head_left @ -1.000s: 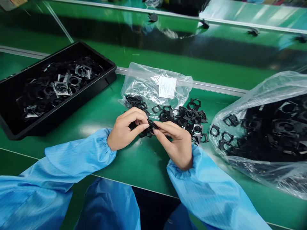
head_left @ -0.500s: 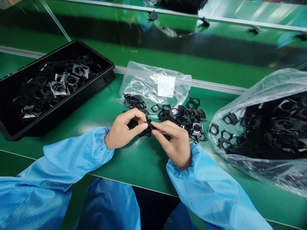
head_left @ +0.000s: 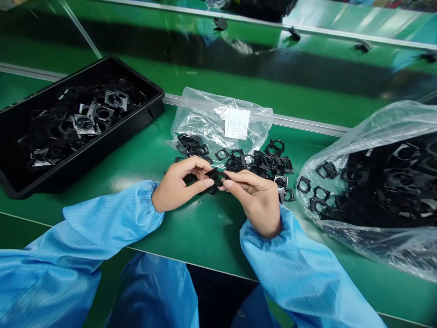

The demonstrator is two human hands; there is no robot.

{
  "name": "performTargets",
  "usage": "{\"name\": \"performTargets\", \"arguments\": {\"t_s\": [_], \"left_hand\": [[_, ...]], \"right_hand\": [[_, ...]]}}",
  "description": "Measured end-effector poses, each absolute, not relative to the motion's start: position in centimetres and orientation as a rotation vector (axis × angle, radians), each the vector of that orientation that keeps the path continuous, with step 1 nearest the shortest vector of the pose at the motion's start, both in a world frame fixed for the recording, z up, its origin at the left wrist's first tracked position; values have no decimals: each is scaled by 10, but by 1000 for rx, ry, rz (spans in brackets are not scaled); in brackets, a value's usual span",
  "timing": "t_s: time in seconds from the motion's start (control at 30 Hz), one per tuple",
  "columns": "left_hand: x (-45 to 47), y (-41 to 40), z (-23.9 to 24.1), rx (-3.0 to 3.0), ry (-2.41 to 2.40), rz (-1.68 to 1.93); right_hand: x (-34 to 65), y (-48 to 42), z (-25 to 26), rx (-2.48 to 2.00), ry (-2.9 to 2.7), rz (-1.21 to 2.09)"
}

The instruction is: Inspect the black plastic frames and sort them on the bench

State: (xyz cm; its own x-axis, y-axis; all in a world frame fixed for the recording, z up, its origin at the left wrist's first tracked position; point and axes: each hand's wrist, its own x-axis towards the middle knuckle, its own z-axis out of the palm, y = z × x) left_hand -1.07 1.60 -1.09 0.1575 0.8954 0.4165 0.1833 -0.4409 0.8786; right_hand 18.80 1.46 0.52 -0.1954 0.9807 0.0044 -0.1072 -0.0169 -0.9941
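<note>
My left hand (head_left: 184, 183) pinches a small black plastic part (head_left: 215, 176) between thumb and fingers, just above the green table. From the other side, the thumb and fingertips of my right hand (head_left: 256, 193) are closed on the right end of that part. The fingers partly hide it, so I cannot tell whether it is one piece or two. Right behind my hands lies a loose pile of black plastic frames (head_left: 262, 161) with round openings. More black frames (head_left: 191, 145) lie by the mouth of a clear plastic bag (head_left: 208, 109) with a white label.
A black bin (head_left: 136, 120) holding black and silver-edged frames stands at the left. On the right lies a large clear bag (head_left: 327, 159) full of black frames. Behind runs a green belt (head_left: 191, 86) with metal rails, with several black pieces along the far rail.
My right hand has shifted slightly to the right, and its grip sits farther from my left hand. The black part between them shows more and appears tilted differently.
</note>
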Motion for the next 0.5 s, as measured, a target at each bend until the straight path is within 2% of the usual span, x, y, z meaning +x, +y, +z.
{"name": "performTargets", "arguments": {"t_s": [0.23, 0.4, 0.5], "left_hand": [[-10, 15, -7, 1434, 994, 1205], [-10, 16, -8, 1434, 1052, 1247], [-9, 15, -9, 1469, 1084, 1298]], "right_hand": [[188, 13, 2, -998, -1669, 822], [187, 8, 0, -933, -1820, 724], [187, 9, 4, -972, -1759, 779]]}}
